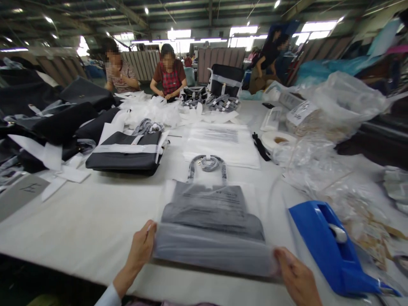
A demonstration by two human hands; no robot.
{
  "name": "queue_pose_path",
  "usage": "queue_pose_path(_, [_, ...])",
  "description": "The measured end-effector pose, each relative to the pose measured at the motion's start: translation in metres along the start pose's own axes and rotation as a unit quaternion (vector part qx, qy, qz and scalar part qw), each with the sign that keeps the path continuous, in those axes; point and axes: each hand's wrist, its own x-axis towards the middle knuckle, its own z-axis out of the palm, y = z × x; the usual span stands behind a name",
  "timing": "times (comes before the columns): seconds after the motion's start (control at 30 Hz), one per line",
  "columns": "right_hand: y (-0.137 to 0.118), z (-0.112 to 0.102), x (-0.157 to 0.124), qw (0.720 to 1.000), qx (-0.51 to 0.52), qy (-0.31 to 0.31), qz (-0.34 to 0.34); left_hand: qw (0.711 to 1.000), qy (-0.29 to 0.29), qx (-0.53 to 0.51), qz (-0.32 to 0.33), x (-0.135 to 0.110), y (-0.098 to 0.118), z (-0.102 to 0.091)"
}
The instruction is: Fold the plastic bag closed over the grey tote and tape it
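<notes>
Bagged grey tote held at the near counter edge, both hands engaged.
The bagged grey tote (pixel 213 221) lies flat on the counter (pixel 95 221), its lower end at the near edge. The left hand (pixel 143 248) pinches the lower left corner, thumb on top. The right hand (pixel 295 276), somewhat blurred, is closed on the lower right corner. Risk, as judged: the slick clear sleeve may slip from either pinch or crease at the fold, and the blue tape dispenser (pixel 334 248) just beside the right hand could be knocked or snag the film.
</notes>
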Motion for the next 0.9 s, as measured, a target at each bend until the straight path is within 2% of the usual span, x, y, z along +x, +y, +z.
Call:
queue_pose_path(0.03, [0.000, 0.006, 0.003, 0.999, 0.003, -0.033, 0.013, 1.000, -0.015, 0.005, 0.001, 0.001, -0.001, 0.004])
queue_pose_path(0.1, [-0.001, 0.015, 0.007, 0.998, -0.003, -0.060, 0.022, 1.000, -0.026, 0.016, -0.005, 0.002, -0.006, 0.011])
queue_pose_path(0.17, [-0.001, 0.017, 0.008, 0.999, -0.019, -0.047, 0.004, 0.999, -0.025, 0.026, -0.017, 0.001, -0.012, 0.013])
queue_pose_path(0.3, [-0.002, 0.018, 0.009, 0.995, -0.040, -0.009, -0.087, 0.993, -0.030, 0.107, -0.033, -0.002, -0.023, 0.009])
queue_pose_path(0.4, [-0.001, 0.027, 0.012, 0.991, -0.043, -0.013, -0.129, 0.979, -0.054, 0.197, -0.003, -0.006, -0.034, 0.009])
queue_pose_path(0.6, [0.003, 0.041, 0.016, 0.991, -0.053, -0.017, -0.120, 0.931, -0.063, 0.349, 0.090, -0.019, -0.056, 0.011])
queue_pose_path(0.67, [0.005, 0.042, 0.018, 0.993, -0.054, -0.027, -0.104, 0.909, -0.087, 0.395, 0.098, -0.018, -0.054, 0.010])
queue_pose_path(0.77, [0.010, 0.044, 0.021, 0.993, -0.053, -0.050, -0.090, 0.885, -0.132, 0.442, 0.066, -0.010, -0.043, 0.010])
queue_pose_path(0.9, [0.016, 0.047, 0.023, 0.991, -0.058, -0.068, -0.097, 0.873, -0.167, 0.459, 0.021, 0.001, -0.028, 0.009])
